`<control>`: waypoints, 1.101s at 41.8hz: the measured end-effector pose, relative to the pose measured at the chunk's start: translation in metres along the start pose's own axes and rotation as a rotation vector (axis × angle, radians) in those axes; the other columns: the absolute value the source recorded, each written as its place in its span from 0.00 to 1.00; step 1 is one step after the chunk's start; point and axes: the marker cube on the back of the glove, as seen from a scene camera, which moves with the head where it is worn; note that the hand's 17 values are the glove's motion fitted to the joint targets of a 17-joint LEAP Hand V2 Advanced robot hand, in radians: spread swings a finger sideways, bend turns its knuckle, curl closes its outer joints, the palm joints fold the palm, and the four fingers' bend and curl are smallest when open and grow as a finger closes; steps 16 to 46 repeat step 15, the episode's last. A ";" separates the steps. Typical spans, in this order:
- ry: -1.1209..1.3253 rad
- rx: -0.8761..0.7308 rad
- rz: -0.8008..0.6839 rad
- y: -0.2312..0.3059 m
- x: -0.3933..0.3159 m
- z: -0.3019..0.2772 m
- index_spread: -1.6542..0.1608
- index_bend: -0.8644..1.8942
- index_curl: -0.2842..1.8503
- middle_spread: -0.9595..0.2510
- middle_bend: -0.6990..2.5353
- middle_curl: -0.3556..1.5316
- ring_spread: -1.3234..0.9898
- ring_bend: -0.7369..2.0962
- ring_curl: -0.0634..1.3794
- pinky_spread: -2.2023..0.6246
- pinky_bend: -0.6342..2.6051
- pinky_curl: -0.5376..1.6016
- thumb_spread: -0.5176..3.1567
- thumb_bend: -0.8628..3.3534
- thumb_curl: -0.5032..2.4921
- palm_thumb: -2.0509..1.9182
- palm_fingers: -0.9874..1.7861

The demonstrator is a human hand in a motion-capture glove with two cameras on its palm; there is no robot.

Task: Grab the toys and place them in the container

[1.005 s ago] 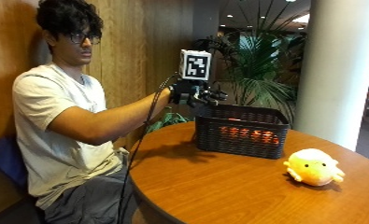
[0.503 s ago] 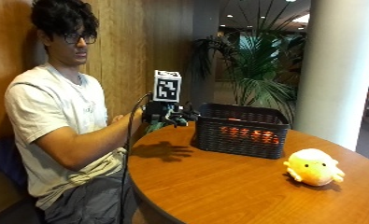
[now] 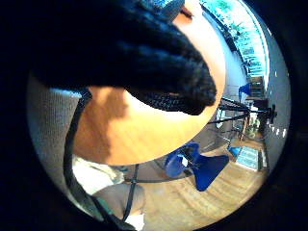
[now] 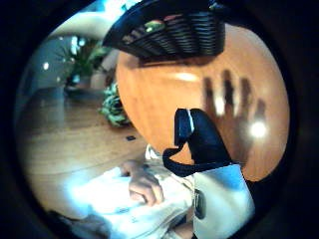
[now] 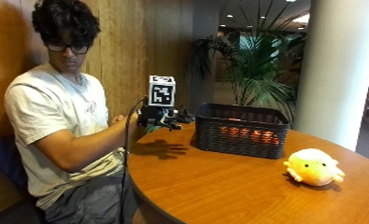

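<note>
Gloved right hand now farther back from black basket.

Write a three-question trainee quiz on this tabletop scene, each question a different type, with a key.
1. True or false: the yellow plush toy lies on the round table, outside the black basket.
2. Multiple choice: the gloved right hand is (A) gripping the toy, (B) over the table beside the basket, holding nothing, (C) inside the basket.
3. Fill in: the hand's shadow falls on the ____.

Key: 1 true; 2 B; 3 table.
</note>
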 end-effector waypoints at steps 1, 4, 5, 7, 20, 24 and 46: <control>-0.033 0.004 -0.007 0.000 -0.003 -0.001 0.76 0.38 0.34 0.81 0.26 0.31 0.60 0.32 0.20 0.81 0.47 0.39 0.53 0.20 0.28 0.58 0.31; -0.115 0.014 -0.027 0.000 -0.010 -0.002 0.76 0.38 0.34 0.81 0.26 0.31 0.60 0.32 0.20 0.81 0.47 0.39 0.53 0.20 0.28 0.58 0.31; -0.121 0.014 -0.032 0.000 -0.011 -0.002 0.76 0.38 0.34 0.81 0.26 0.31 0.60 0.32 0.20 0.81 0.47 0.39 0.53 0.20 0.28 0.58 0.31; -0.120 0.012 -0.040 0.000 -0.011 -0.001 0.76 0.38 0.34 0.82 0.26 0.31 0.60 0.32 0.20 0.81 0.47 0.39 0.53 0.20 0.28 0.58 0.31; -0.148 0.008 -0.043 0.000 -0.014 -0.002 0.76 0.38 0.34 0.82 0.26 0.30 0.59 0.32 0.19 0.81 0.47 0.40 0.53 0.20 0.28 0.58 0.31; -0.148 0.008 -0.043 0.000 -0.014 -0.002 0.76 0.38 0.34 0.82 0.26 0.30 0.59 0.32 0.19 0.81 0.47 0.40 0.53 0.20 0.28 0.58 0.31; -0.148 0.008 -0.043 0.000 -0.014 -0.002 0.76 0.38 0.34 0.82 0.26 0.30 0.59 0.32 0.19 0.81 0.47 0.40 0.53 0.20 0.28 0.58 0.31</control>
